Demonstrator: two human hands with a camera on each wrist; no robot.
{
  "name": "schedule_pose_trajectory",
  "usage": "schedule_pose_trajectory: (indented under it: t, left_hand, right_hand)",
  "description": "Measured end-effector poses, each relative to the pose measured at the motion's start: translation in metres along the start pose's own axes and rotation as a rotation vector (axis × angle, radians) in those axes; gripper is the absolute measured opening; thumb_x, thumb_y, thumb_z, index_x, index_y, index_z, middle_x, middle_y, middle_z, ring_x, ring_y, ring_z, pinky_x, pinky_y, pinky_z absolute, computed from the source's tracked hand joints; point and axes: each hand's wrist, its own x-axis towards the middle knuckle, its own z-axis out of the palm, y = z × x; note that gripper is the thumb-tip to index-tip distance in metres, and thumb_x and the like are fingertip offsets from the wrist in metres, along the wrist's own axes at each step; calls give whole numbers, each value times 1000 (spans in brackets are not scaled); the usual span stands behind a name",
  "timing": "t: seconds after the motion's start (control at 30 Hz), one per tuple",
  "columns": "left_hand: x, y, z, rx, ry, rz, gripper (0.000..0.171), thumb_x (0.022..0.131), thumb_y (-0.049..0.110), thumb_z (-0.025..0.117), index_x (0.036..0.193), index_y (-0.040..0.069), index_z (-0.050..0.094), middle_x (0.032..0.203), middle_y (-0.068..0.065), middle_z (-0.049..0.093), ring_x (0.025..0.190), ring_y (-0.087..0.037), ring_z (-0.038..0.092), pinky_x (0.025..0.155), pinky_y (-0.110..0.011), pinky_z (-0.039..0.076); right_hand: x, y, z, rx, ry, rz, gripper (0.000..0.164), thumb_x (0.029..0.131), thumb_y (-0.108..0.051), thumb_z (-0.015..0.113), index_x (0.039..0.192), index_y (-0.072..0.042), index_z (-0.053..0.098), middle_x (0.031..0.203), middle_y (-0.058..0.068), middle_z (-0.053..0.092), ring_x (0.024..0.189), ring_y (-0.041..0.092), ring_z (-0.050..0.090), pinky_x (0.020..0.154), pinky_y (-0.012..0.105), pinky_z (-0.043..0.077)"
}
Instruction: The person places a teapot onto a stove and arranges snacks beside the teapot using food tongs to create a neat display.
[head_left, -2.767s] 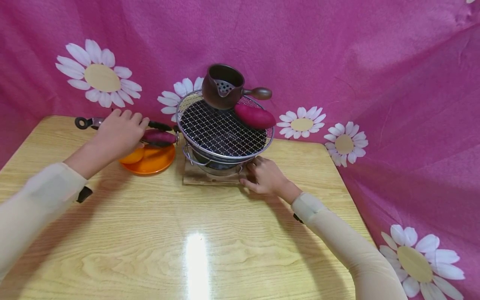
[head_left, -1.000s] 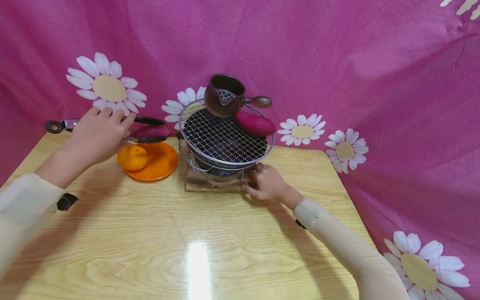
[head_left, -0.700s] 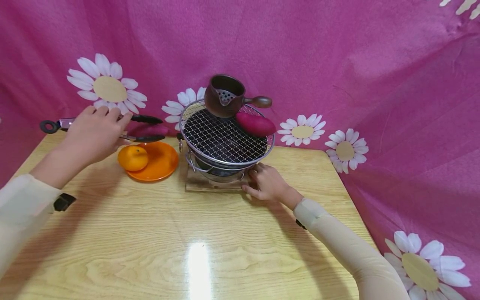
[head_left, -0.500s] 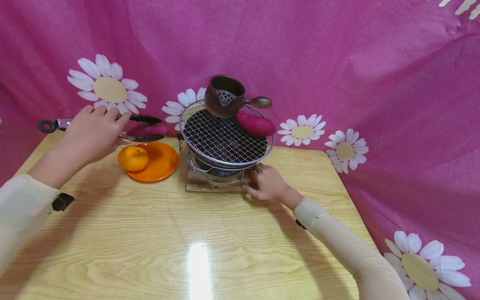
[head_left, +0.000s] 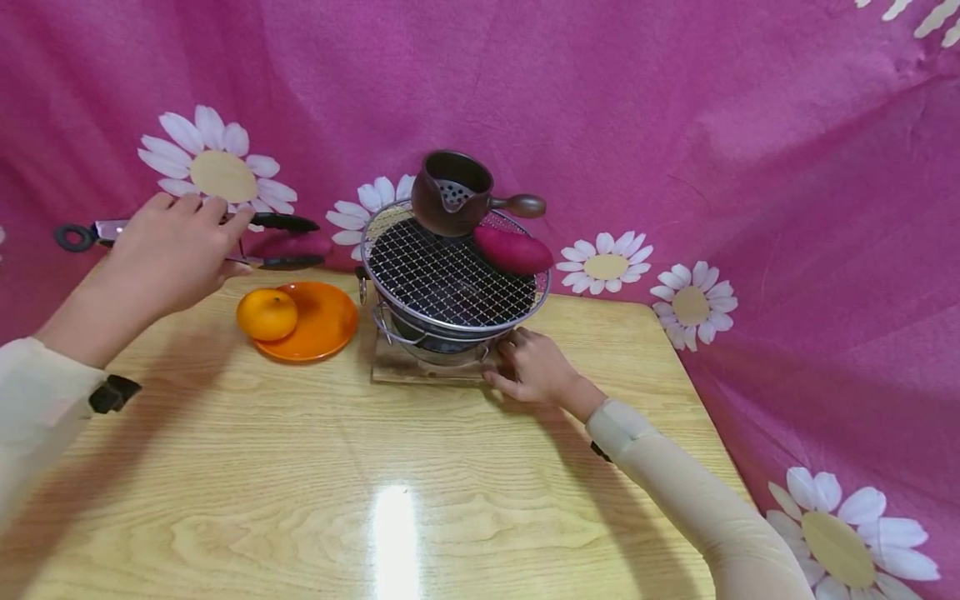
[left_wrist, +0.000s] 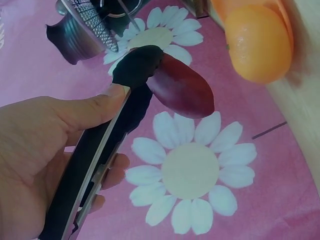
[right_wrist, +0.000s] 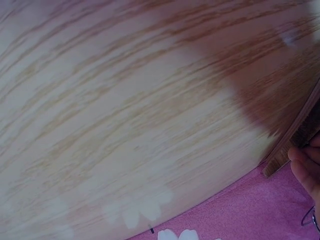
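My left hand (head_left: 165, 254) grips a pair of black-tipped kitchen tongs (head_left: 288, 222) with a ring at the handle end. Between the tips sits a purple-red sweet potato (left_wrist: 185, 90), held up behind and above an orange plate (head_left: 330, 325). An orange (head_left: 267, 315) lies on that plate's left side. At the right side of a round tabletop grill (head_left: 442, 287), my right hand (head_left: 536, 367) holds the edge of its wooden base (head_left: 420, 372), thumb in front. In the right wrist view only some fingertips show at the wood (right_wrist: 280, 162).
A second sweet potato (head_left: 513, 250) lies on the right of the grill's mesh. Behind it stands a brown side-handled pot (head_left: 446, 208) with a pouring lip. A pink daisy-print cloth (head_left: 637, 125) hangs behind the wooden table (head_left: 300, 467).
My left hand has lifted the tongs and sweet potato up and to the left, from low over the plate to above and behind it, uncovering the orange. The right hand stays at the base.
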Motion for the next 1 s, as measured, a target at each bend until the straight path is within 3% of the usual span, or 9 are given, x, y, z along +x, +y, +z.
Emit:
schedule_pose_trajectory:
  t: [0.23,0.7,1.0]
  left_hand:
    - [-1,-5,-10,8,9,1,67,81,20,81,136,-7,54,112,-35,58,103,-55,56,88,-64,47]
    - [-1,-8,-32,26,23,-44,72,85,26,79,142,-6,50,122,-35,56,106,-56,56,84,-64,47]
    - [0,-7,-43,46,7,-68,75,86,24,77,148,-4,44,125,-36,54,110,-58,54,88,-65,45]
  right_hand:
    - [1,-1,-1,10,13,-3,53,96,-57,42,81,-11,64,86,7,62,82,27,64,67,44,55]
    - [1,1,-1,-1,13,-33,44,94,-52,51,82,-11,63,85,7,62,82,27,64,66,44,55]
    - [0,1,1,3,7,-20,48,95,-54,46,79,-12,62,83,5,61,80,27,63,66,43,54]
